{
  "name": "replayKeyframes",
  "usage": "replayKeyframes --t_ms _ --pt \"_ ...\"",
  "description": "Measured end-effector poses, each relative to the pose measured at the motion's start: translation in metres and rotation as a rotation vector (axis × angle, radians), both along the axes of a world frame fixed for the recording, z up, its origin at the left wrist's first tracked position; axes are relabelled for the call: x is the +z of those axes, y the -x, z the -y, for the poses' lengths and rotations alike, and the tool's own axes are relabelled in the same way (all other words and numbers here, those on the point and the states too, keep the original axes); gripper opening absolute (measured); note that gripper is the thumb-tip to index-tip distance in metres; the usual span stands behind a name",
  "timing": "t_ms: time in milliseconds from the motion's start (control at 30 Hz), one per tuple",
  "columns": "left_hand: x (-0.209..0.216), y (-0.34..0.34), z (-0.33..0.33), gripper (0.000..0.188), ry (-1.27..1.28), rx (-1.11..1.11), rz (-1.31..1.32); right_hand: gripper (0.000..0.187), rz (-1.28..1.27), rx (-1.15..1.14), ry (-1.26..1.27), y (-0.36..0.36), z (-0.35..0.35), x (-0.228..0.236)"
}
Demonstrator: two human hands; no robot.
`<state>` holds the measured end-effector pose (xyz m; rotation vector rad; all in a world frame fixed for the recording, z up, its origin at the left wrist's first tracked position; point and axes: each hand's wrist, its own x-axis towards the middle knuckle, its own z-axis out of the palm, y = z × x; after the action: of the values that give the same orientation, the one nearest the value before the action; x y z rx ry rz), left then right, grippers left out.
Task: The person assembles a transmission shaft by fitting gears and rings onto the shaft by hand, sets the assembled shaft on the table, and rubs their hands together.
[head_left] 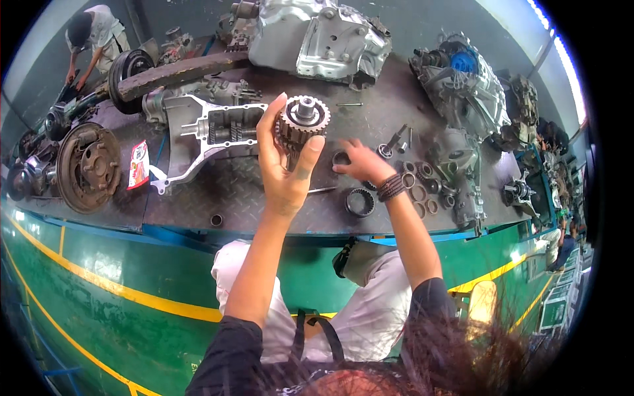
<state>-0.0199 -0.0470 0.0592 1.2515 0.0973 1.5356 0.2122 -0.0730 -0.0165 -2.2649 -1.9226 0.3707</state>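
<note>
My left hand (285, 178) is raised over the workbench, its thumb and fingers wrapped round a toothed gear assembly (304, 125) held upright, with a central shaft end showing on top. To its right, my right hand (363, 162) is low over the bench, thumb and fingers bent about the edge of a small dark metal ring (341, 158). Its fingertips are slightly blurred. Just below that hand lies a larger internally toothed ring (360, 202). Left of the gear assembly sits an open gearbox housing (198, 142) with gears inside.
Several rings and bearings (419, 191) lie right of my right hand, near a short shaft (396, 138). Large transmission cases (317, 39) stand at the back. A rusty brake drum plate (89, 168) and red packet (139, 165) lie left. Another person (99, 36) works far left.
</note>
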Motion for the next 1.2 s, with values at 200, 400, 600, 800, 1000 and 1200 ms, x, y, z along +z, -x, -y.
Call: replayKeyframes --t_ms 200,400,600,800,1000,1200 --pt "0.004 0.006 0.001 0.071 0.001 -0.003 0.027 0.069 -0.020 0.058 -0.207 0.000 0.007 -0.027" --pt "0.002 0.001 0.004 0.073 0.047 -0.019 0.038 0.046 -1.331 -0.215 -0.358 -0.019 -0.006 -0.009" --pt "0.002 0.008 0.005 0.078 0.055 -0.027 -0.016 0.045 -1.282 0.199 -0.698 0.074 0.026 0.167" --pt "0.000 -0.004 0.004 0.088 0.022 -0.045 0.061 0.050 -0.404 0.442 -0.807 0.113 0.028 0.208" --pt "0.002 -0.002 0.006 0.091 -0.025 -0.006 0.058 0.050 -0.254 0.484 -0.770 0.115 0.028 0.200" --pt "-0.006 -0.002 0.003 0.076 -0.013 0.040 0.108 0.054 -0.278 0.574 -0.741 0.117 0.023 0.202"
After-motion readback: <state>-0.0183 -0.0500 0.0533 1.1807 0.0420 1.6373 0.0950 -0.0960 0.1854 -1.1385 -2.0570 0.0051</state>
